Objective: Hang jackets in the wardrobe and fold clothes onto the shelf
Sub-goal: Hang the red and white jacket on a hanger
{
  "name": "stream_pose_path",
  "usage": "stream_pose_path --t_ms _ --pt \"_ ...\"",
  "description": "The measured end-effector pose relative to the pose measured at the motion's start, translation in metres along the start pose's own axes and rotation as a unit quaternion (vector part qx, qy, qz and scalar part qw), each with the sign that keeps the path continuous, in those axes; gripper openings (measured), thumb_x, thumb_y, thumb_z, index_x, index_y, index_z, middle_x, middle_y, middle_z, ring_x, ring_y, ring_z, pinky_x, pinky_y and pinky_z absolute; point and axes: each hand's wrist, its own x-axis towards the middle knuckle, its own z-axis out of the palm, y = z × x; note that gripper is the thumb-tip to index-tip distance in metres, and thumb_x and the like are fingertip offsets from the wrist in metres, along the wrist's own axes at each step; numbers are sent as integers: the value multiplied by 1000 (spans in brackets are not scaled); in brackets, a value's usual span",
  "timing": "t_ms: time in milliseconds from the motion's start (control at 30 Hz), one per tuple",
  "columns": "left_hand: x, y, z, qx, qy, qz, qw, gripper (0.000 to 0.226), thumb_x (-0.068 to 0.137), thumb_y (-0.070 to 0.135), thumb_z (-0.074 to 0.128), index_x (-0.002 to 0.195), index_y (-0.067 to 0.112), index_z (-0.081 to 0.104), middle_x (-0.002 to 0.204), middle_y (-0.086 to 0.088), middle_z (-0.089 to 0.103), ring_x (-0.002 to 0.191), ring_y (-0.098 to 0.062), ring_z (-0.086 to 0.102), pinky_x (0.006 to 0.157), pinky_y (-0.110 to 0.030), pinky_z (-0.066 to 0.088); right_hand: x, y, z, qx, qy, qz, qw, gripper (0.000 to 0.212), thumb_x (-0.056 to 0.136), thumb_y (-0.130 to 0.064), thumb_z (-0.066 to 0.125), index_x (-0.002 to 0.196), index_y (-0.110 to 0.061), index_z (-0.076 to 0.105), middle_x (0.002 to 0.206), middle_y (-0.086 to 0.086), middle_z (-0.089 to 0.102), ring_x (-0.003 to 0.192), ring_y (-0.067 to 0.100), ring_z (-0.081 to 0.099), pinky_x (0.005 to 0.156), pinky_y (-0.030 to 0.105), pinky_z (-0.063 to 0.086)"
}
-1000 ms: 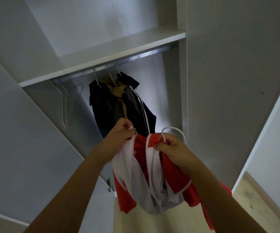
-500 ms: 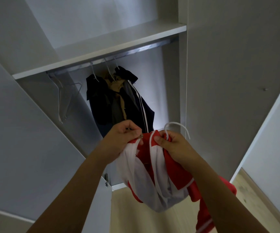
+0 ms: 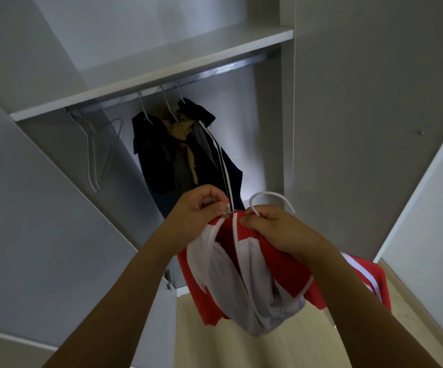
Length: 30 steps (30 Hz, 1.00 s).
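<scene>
Evidently mid-fastening, with the red-and-white jacket (image 3: 254,282) held up in the air before the open wardrobe, nearer than and to the lower right of the dark jackets (image 3: 177,155) on the rail (image 3: 215,73). Pinching what looks like the small metal zipper pull (image 3: 226,214) at the top edge of the jacket with the left hand (image 3: 201,208), fingers curled tight. Gripping the collar across the zip with the right hand (image 3: 276,229), along with the neck of the white hanger hook (image 3: 270,197) arcing free above the knuckles. Hard to tell how far closed; apparently joined only low down, gaping above, with the body sagging in a pouch under both hands and a striped sleeve (image 3: 369,282) trailing right over the floor (image 3: 268,349).

To do it well:

- Tension first. Draw the collar up and away from the hem with the right hand to straighten both rows of teeth.
- Guide the pull along the line of the teeth, never sideways.
- Watch for white lining bunching near the slider; on any snag, back off a little rather than forcing.
- Hold the hanger neck firmly throughout, to avoid a shoulder slipping off inside.
- Probably enough to fasten partway, just to stop the front falling open.
- Then lift by the hook alone and aim for the bare stretch of rail right of the dark jackets, well away from the empty hangers (image 3: 100,152) at the left end.
- Mind the shelf (image 3: 162,67) edge just above the rail.
</scene>
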Motion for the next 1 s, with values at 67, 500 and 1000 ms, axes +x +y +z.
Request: stream_pose_path --t_ms 67,500,1000 --pt "0 2 1 11 -4 0 1000 9 95 14 57 94 19 65 85 1 72 80 -13 70 73 -22 57 0 -1 0 4 -2 2 1000 23 96 -36 55 82 -32 73 82 -12 73 73 0 67 55 3 43" --pt "3 3 3 30 -24 22 999 9 95 8 57 96 13 65 85 1 71 78 -9 69 70 -15 54 5 0 -3 -15 -18 10 1000 25 96 -33 53 83 -23 72 85 2 72 70 4 66 64 10 50" --pt "0 -1 -6 5 -78 -64 995 3 88 13 67 85 13 68 88 -5 74 84 -20 72 78 -32 57 9 9 -1 26 -23 -11 999 19 96 -28 57 84 -22 71 84 1 73 71 5 68 64 10 51"
